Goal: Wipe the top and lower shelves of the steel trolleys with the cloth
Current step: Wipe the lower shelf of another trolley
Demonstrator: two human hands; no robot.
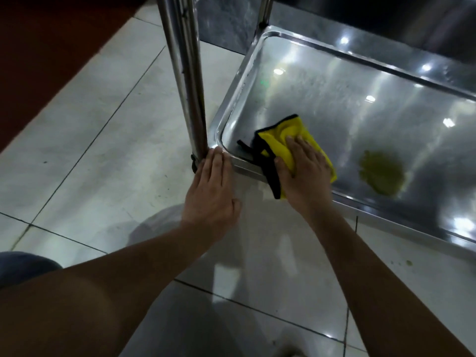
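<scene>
Floor: pale glossy tiles with dark grout lines; a dark reddish strip runs along the upper left. A bare knee fills the lower left corner. Steel upright post of the trolley rises at centre left, meeting the near left corner of the lower shelf. The shelf is a rimmed steel tray, streaked, reflecting ceiling lights. A yellowish-green smear lies on it, right of the cloth and apart from it.

Left hand: fingers straight and close together, palm down, fingertips touching the shelf corner at the foot of the post; it grips nothing.

Right hand: flat, fingers extended, pressing the yellow cloth with black edging onto the shelf near its front left corner; the cloth overlaps the front rim.
</scene>
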